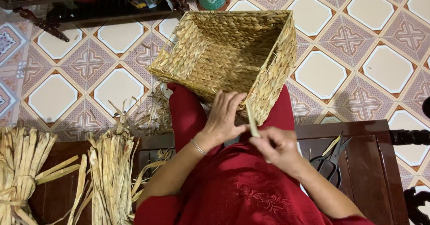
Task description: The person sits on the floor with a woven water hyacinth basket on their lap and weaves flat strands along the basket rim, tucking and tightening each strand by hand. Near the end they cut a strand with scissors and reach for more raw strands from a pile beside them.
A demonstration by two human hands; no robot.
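Patterned floor tiles [53, 97] lie under a woven basket [228, 55] that rests on the person's red lap. Bent at the wrist, the left hand [224, 115] presses on the basket's near corner. Just beside it, the right hand [277, 146] pinches a dry straw strip [251, 120] between its fingertips. Scissors [329, 162] lie to the right of that pinch.

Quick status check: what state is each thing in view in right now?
Woven basket: tipped on its side across the lap, opening toward the camera.
Strip of straw: pinched by the right hand, at the basket's near corner.
Left hand: pressed on the basket's rim.
Scissors: lying unused on the wooden bench.
Straw bundles: lying on the bench, one tied.
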